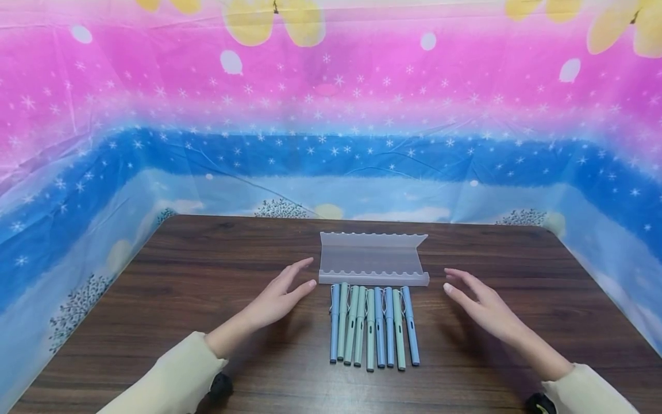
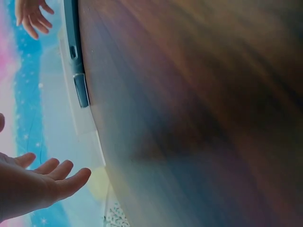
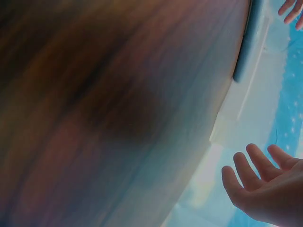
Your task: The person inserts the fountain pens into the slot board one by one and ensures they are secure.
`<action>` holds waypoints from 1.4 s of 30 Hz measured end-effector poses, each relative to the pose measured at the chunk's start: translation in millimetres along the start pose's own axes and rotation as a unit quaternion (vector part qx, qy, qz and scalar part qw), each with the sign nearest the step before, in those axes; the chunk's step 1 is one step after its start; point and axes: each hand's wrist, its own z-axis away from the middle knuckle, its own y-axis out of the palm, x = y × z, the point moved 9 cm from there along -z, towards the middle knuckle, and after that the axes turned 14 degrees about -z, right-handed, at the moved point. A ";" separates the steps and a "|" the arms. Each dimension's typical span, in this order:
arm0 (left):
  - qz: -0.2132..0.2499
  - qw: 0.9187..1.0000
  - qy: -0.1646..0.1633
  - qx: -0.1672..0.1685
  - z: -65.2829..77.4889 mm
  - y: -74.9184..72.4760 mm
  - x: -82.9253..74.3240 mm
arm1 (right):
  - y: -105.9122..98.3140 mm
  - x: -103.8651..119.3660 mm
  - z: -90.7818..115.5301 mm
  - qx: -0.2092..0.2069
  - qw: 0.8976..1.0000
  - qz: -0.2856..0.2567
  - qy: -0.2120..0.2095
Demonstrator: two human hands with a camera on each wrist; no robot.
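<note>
A translucent white pen rack (image 1: pixel 369 259) with scalloped edges stands past the middle of the table. In front of it several capped pens, some blue like the leftmost pen (image 1: pixel 335 325) and some pale green like this one (image 1: pixel 370 330), lie side by side in a row, clips towards the rack. My left hand (image 1: pixel 279 293) hovers left of the rack with fingers extended, holding nothing. On the other side, my right hand (image 1: pixel 483 305) is held apart from the rack and pens, its fingers loosely extended. Each wrist view shows its hand, left (image 2: pixel 42 184) and right (image 3: pixel 265 184), touching nothing.
The dark wood-grain table (image 1: pixel 207 259) has rounded far corners. A pink and blue patterned cloth (image 1: pixel 331 115) hangs round its back and sides. Dark bands show at the left cuff (image 1: pixel 221 386) and the right cuff (image 1: pixel 540 403).
</note>
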 end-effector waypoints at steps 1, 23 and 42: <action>0.006 1.000 -0.003 0.001 -0.8 1.0 0.1 | 2.3 0.0 -0.6 0.002 1.000 -0.007 0.002; 0.140 0.987 -0.056 -0.054 -30.3 8.6 2.0 | 37.6 -2.7 -16.5 0.041 0.996 -0.056 0.057; 0.130 0.975 -0.090 -0.154 -66.4 -16.6 11.7 | 51.0 8.2 -31.3 0.053 0.998 0.004 0.018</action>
